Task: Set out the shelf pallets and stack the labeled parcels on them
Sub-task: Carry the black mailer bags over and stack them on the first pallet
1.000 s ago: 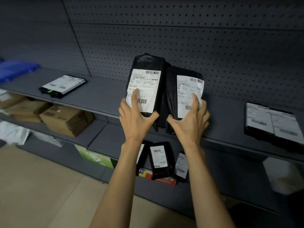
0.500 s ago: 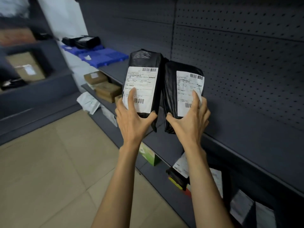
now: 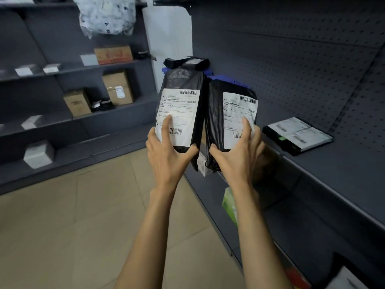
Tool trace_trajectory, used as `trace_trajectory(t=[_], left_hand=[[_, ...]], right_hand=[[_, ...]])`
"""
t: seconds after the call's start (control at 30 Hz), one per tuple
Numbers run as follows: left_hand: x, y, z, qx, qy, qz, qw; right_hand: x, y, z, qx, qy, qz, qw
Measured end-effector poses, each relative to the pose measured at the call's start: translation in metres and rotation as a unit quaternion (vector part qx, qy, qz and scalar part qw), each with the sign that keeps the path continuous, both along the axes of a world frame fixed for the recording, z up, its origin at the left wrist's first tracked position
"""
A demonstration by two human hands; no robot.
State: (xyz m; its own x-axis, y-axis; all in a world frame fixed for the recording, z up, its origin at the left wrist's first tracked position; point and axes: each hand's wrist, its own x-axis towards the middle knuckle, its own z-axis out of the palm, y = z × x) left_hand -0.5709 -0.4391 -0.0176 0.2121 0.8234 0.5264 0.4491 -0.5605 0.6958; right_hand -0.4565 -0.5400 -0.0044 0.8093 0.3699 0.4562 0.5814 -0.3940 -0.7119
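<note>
Head view: parcels [image 3: 181, 80] upright within fingers [image 3: 166, 124]

We read the left parcel [image 3: 181, 82] as black plastic film, glossy and creased; its left label [image 3: 177, 113] is matt white paper. The right parcel [image 3: 214, 113], touching it on the right, is the same film but more wrinkled, and its right label [image 3: 235, 117] is matt paper too. Behind the left parcel, the blue pallet [image 3: 220, 77] looks like moulded plastic. Right of it, the pegboard panel [image 3: 291, 69] and shelf [image 3: 333, 163] look like dark grey painted metal, matt and smooth. Left of it, the boxes [image 3: 117, 88] are matt brown cardboard. Up-left, the white bag [image 3: 106, 15] is crinkled plastic. Below, the floor tiles [image 3: 62, 226] are beige and smooth with a low sheen.
</note>
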Motion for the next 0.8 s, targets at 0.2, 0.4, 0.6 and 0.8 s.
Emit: trace_trajectory(t=[0.2,0.4,0.6,0.8], left_hand=[[0.014,0.097,-0.011,-0.017,0.007,0.013,1.0],[0.063,0.203,-0.014,-0.029,0.016,0.017,0.999],[0.132,0.328,0.004,-0.034,-0.001,0.024,0.999],[0.18,0.44,0.014,-0.035,-0.001,0.037,0.999]], right_hand=[[0.014,0.102,-0.011,-0.008,0.009,0.011,1.0],[0.066,0.211,-0.016,-0.025,0.014,0.014,0.999],[0.139,0.339,0.005,-0.029,0.004,0.023,0.999],[0.188,0.454,0.014,-0.026,0.003,0.035,0.999]])
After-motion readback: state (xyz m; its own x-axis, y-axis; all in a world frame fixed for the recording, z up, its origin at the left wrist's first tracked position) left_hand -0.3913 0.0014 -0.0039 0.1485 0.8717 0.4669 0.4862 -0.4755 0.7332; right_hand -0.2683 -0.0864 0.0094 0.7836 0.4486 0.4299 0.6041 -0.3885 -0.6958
